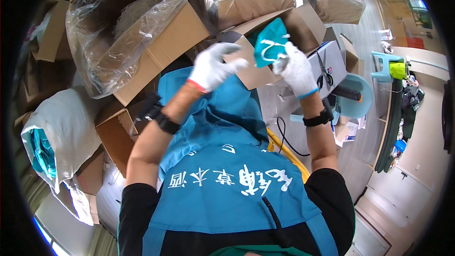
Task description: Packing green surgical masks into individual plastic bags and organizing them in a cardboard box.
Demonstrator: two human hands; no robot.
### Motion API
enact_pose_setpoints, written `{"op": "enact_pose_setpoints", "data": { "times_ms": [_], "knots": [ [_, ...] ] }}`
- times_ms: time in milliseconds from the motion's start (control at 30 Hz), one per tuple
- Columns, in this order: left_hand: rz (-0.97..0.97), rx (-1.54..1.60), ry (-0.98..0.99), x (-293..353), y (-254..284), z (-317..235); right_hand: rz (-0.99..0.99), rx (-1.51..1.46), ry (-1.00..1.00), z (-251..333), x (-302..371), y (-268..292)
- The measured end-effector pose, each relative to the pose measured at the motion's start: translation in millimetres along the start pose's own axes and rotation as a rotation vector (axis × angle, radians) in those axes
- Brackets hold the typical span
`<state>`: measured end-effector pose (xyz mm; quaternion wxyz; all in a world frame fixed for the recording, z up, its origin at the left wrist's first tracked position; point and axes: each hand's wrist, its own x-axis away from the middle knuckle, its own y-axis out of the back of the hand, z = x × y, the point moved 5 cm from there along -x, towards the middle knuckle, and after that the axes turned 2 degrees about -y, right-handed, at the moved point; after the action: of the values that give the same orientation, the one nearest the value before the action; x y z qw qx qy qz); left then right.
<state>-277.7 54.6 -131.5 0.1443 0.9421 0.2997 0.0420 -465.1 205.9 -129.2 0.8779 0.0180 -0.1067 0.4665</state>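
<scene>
White-gloved, with a red cuff, my left hand (216,66) is raised over my lap. Its thumb and fingers are apart and nothing is between them. My right hand (298,72), in a white glove with a blue cuff, is closed at the lower right edge of a teal cloth pouch (270,38). White cord lies across the pouch and its lower part carries a white mark. Behind the pouch is an open cardboard box (307,27), which it partly hides.
A large carton (163,47) lined with clear plastic stands at the left, another (256,7) with white plastic packs ahead. Black-handled scissors (325,73) lie on a grey box at right, by a blue stool (358,97). A white sack (66,128) holds teal cloth.
</scene>
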Motion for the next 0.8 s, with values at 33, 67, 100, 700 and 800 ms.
{"op": "enact_pose_setpoints", "data": {
  "times_ms": [33,67,100,700,800],
  "knots": [
    [-0.002,0.074,0.014,0.1,-16.5,-3.0,-0.009,-0.341,-0.195,-7.4,3.5,-17.2],
    [0.003,0.167,0.012,1.1,-29.0,-1.5,-0.03,-0.662,-0.383,-14.6,9.7,-31.3],
    [0.011,0.431,0.159,0.8,-36.3,7.5,0.056,-0.437,-0.29,-22.7,11.8,-36.9],
    [-0.277,-0.081,0.265,51.2,77.2,15.7,0.316,1.806,-0.126,-110.3,-125.7,80.0],
    [-0.366,-0.189,0.372,57.5,95.8,20.3,0.626,1.989,0.068,-137.9,-131.8,63.5]
  ]
}}
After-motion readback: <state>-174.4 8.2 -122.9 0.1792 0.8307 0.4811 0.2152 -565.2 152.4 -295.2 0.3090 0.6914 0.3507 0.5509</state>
